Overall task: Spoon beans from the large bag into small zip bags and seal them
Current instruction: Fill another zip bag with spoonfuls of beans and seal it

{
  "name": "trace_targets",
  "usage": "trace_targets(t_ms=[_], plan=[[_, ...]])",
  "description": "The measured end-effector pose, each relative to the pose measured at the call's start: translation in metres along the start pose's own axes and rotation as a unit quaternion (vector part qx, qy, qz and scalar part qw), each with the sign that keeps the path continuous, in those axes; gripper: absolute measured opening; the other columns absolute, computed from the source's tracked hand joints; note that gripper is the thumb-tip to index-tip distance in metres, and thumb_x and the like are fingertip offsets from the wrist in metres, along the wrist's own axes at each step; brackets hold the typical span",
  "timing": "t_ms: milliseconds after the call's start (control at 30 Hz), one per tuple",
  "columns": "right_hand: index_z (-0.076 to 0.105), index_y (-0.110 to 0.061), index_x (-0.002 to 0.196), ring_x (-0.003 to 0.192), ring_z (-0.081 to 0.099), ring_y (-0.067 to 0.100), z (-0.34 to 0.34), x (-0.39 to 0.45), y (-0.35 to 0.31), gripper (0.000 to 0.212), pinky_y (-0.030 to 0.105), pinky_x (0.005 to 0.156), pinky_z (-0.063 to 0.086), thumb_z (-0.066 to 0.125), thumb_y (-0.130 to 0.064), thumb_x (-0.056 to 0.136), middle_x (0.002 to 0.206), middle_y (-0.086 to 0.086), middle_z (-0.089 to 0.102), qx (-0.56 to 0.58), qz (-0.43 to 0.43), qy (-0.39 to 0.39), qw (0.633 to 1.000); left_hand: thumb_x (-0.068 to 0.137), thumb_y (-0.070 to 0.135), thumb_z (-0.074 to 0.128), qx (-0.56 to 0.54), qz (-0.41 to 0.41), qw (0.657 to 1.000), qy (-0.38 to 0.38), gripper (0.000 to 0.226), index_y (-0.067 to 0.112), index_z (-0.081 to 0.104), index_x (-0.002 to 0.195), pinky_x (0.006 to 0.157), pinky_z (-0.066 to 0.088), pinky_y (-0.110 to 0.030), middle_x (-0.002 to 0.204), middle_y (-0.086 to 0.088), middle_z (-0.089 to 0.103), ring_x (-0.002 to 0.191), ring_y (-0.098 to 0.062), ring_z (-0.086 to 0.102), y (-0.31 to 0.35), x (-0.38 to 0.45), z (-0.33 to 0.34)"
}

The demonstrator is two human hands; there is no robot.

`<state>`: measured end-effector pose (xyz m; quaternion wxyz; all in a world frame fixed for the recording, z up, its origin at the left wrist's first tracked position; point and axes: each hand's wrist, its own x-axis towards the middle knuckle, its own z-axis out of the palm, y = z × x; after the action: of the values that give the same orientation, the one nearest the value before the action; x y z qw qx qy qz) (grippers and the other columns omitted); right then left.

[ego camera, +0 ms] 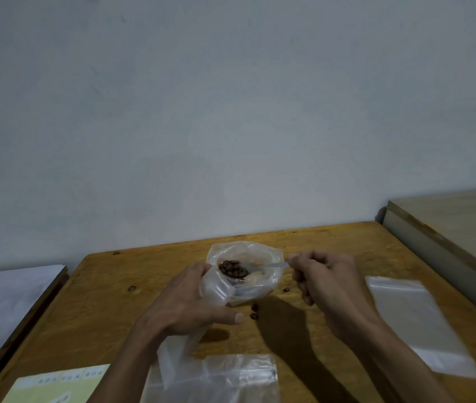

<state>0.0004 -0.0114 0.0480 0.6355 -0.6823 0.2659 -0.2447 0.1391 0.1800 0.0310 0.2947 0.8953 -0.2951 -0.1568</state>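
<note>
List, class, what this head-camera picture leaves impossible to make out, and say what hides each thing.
- Writing on the yellow sheet, head view: too small and blurred, cut by the bottom edge.
- Spoon handle end: hidden inside the right hand.
- Small zip bag lower part: covered by the left hand.
- Large bag contents: veiled by cloudy plastic.
- Loose beans: too small for detail.
</note>
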Motion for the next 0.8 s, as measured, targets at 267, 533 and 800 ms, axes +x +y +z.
trace_targets(t_ms=[267, 533, 800], plan=[[0.077, -0.019, 0.092, 0.06, 0.065, 0.0, 0.011, -0.007, 0.008, 0.011, 0.013, 0.049, 0.048, 0.067, -0.025, 0.093, 0.07, -0.014, 0.069, -0.179, -0.236, 0.028, 0.955, 0.053, 0.057, 0.091, -0.003, 0.002, 1.0, -0.01, 0.107, 0.031, 0.038, 0.142, 0.071, 0.044, -0.018, 0.126, 0.012, 0.048, 0.1, -0.004, 0.049, 0.001, -0.002, 0.0], [0.072, -0.019, 0.095, 0.066, 0.061, 0.001, 0.036, 0.017, 0.062, 0.017, 0.014, 0.056, 0.052, 0.056, -0.021, 0.1, 0.075, -0.01, 0.066, -0.227, -0.143, 0.087, 0.959, 0.054, 0.057, 0.09, 0.023, 0.014, 1.0, -0.012, 0.113, 0.029, 0.033, 0.148, 0.069, 0.04, -0.016, 0.124, 0.016, 0.039, 0.109, -0.009, 0.045, 0.002, 0.0, 0.002], [0.066, -0.024, 0.091, 0.067, 0.063, 0.008, 0.054, 0.019, 0.06, 0.01, 0.014, 0.045, 0.042, 0.059, -0.025, 0.099, 0.082, -0.001, 0.068, -0.031, 0.073, 0.081, 0.994, 0.055, 0.054, 0.091, 0.012, 0.022, 1.0, -0.007, 0.108, 0.03, 0.037, 0.145, 0.067, 0.037, -0.012, 0.12, 0.016, 0.04, 0.103, -0.006, 0.044, 0.002, 0.001, 0.003]])
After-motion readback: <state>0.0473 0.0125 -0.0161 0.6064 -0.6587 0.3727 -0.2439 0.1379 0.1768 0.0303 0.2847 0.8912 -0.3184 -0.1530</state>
